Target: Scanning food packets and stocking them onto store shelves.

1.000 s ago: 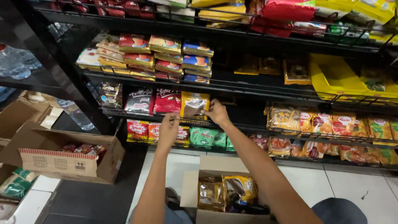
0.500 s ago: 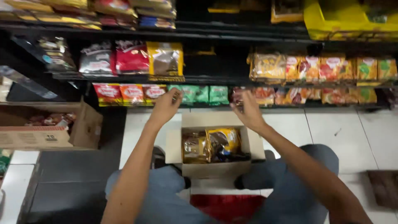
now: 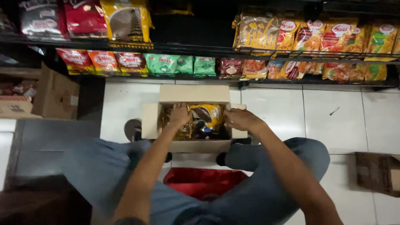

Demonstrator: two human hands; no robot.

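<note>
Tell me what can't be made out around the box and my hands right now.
Head view only:
- Left hand: fingertips buried among packets in the cardboard box, grip hidden.
- Right hand: motion-blurred at the box rim.
- Dark item under the yellow packet: too shadowed to identify.

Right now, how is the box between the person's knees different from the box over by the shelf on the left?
The open cardboard box sits on white tiles between the knees; the side cardboard box sits by the dark shelf end. Gold packets show in the open cardboard box; what the side cardboard box holds is unclear. The left hand and right hand reach the open cardboard box; none touch the other. Both are brown cardboard.
</note>
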